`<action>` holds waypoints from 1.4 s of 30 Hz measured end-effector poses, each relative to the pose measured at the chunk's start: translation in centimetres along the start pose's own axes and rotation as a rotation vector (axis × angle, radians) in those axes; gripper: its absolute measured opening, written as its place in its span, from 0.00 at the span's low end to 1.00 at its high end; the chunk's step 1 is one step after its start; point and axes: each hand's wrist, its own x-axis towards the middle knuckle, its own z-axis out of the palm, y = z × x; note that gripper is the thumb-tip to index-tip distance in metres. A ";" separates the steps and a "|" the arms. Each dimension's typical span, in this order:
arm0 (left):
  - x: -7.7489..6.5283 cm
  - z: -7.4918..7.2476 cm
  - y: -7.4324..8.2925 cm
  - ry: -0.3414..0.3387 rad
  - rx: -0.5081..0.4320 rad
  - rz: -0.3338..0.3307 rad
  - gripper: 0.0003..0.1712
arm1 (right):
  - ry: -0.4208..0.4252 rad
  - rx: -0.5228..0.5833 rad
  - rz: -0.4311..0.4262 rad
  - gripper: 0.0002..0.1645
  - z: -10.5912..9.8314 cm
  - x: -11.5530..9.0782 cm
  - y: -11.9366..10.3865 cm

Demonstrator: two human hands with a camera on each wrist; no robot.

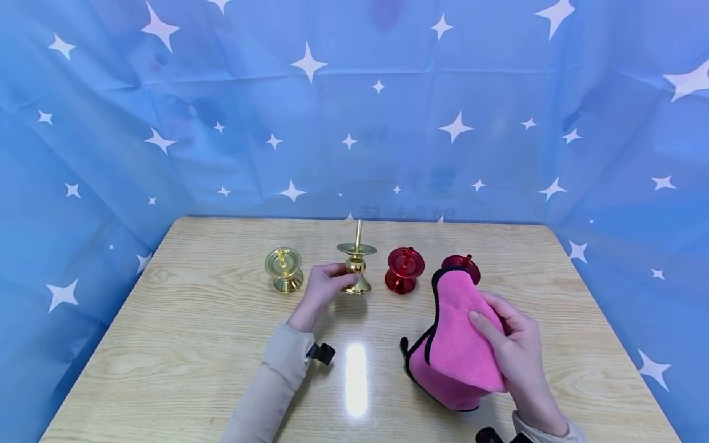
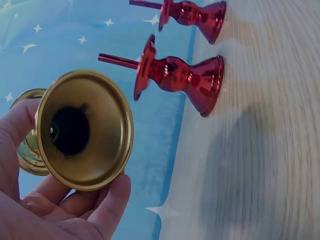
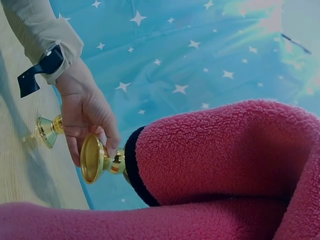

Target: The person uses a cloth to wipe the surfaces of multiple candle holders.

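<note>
My left hand (image 1: 321, 288) holds a gold candle holder (image 1: 356, 266) by its stem and flared base, its spike pointing up. It hangs above the table, with a shadow below it. In the left wrist view, the hollow underside of its base (image 2: 102, 135) faces the camera, and fingers curl round it. My right hand (image 1: 519, 347) grips a pink plush cloth (image 1: 462, 326) with black edging, thumb on top. Folded and drooping, the cloth is near the table's right part. In the right wrist view the pink cloth (image 3: 210, 155) fills the lower right and covers part of the candle holder.
Another gold candle holder (image 1: 288, 282) stands left of my left hand. Two red candle holders stand to the right, one (image 1: 405, 264) in full view, the other (image 1: 474, 267) partly behind the cloth. A blue star-patterned backdrop (image 1: 343, 166) rises behind the wooden table (image 1: 183, 344).
</note>
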 end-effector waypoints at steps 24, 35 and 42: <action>-3.3 0.5 1.5 -0.151 0.050 0.073 0.17 | -0.066 -0.028 0.091 0.16 1.6 1.0 1.0; -4.5 0.8 2.2 -0.187 0.113 0.152 0.17 | -0.142 -0.062 0.225 0.14 2.5 3.2 1.2; -5.2 1.2 2.3 -0.155 0.246 0.371 0.16 | -0.205 0.007 0.289 0.11 2.8 4.7 1.3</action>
